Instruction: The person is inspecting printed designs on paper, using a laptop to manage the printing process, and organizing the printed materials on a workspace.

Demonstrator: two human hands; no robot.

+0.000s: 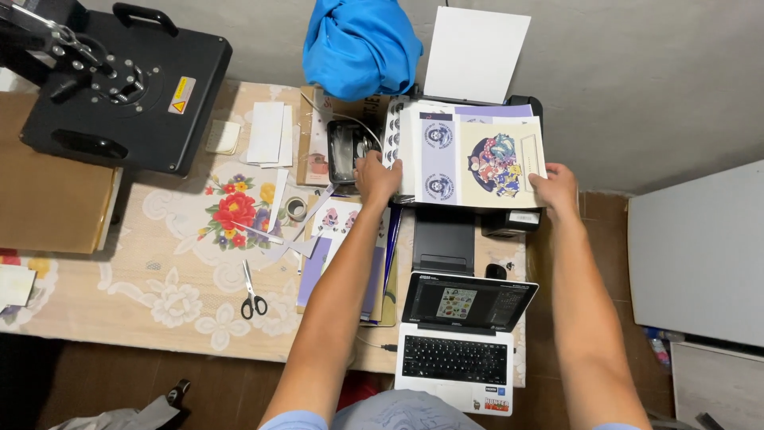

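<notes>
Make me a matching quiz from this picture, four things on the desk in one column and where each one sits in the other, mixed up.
Things:
1. scissors
2. laptop
3. blue cloth
4. heat press

Places:
A. far left corner of the table
B. on the floral tablecloth, left of the left arm
C. behind the printer, against the wall
D. nearest the person, between the arms

Pairs: 1-B, 2-D, 3-C, 4-A

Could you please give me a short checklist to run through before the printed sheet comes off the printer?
1. Left hand on the left edge of the printed sheet: ok.
2. Right hand on the sheet's right corner: ok.
3. Sheet lies flat on the printer, no visible curl: ok.
4. Sheet fully released by the printer: cannot tell.
5. Blank paper standing upright in the rear feed: ok.
6. Laptop lid open in front of the printer: ok.
</notes>
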